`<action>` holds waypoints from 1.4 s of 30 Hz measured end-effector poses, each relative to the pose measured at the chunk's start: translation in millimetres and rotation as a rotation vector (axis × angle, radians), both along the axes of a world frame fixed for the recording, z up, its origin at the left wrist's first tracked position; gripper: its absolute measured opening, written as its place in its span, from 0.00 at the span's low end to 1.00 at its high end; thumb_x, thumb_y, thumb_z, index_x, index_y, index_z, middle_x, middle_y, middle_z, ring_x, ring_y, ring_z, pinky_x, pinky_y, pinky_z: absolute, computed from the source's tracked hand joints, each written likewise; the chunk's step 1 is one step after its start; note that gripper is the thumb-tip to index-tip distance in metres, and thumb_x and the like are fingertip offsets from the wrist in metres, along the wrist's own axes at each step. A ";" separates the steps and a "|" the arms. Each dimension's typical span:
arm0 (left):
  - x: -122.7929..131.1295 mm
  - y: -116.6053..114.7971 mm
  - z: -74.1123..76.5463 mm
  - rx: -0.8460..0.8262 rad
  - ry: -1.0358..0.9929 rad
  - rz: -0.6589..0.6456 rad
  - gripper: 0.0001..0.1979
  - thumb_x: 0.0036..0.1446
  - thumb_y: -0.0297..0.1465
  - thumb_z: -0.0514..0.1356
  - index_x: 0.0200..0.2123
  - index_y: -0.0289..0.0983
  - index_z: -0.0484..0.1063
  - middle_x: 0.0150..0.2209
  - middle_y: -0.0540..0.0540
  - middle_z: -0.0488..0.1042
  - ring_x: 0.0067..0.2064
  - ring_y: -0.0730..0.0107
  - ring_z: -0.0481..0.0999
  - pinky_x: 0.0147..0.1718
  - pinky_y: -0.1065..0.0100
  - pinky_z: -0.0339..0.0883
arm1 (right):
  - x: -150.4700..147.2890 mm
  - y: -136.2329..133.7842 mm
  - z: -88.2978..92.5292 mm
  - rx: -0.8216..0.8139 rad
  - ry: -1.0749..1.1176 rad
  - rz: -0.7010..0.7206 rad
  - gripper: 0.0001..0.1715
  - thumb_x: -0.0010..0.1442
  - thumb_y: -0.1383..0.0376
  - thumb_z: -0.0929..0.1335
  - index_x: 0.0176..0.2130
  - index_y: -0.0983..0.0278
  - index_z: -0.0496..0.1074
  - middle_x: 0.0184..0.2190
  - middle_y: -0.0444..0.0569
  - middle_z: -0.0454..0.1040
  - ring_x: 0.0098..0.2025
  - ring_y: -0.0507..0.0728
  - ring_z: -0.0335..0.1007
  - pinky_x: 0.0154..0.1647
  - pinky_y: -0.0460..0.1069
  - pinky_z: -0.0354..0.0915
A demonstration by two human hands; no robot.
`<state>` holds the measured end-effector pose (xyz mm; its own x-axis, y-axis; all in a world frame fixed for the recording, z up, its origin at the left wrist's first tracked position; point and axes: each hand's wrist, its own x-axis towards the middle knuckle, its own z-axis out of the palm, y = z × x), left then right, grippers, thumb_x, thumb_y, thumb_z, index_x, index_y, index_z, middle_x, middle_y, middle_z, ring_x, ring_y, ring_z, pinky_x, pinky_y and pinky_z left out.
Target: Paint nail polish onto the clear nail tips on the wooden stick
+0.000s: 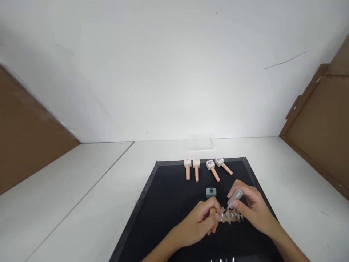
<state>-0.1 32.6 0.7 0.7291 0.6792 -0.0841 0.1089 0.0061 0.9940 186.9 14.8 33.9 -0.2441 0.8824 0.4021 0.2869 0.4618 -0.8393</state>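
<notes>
My left hand [201,222] is closed on the left end of a small wooden stand [221,220]. Several clear false nails [229,217] sit across this stand in a row. In my right hand [255,208] is a nail polish brush [235,198] with a silver-grey cap, held between thumb and fingers. Its tip points down at the nails; whether it touches one I cannot tell. Just beyond my hands stands an uncapped teal nail polish bottle [211,193], its dark round mouth facing up.
Several white nail polish bottles with peach caps lie along the back of the black mat [169,193], one of them a white bottle [187,162] at the left. A clear plastic tray [200,144] is behind the mat. Brown cardboard panels [321,123] flank the white table [89,189].
</notes>
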 end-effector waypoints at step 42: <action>0.7 -2.5 4.9 0.102 0.071 0.019 0.13 0.58 0.41 0.51 0.29 0.38 0.57 0.18 0.56 0.61 0.19 0.79 0.60 0.20 0.75 0.56 | 0.7 3.0 -4.8 -0.043 -0.017 -0.144 0.13 0.59 0.58 0.66 0.29 0.64 0.70 0.24 0.45 0.69 0.25 0.54 0.66 0.27 0.47 0.65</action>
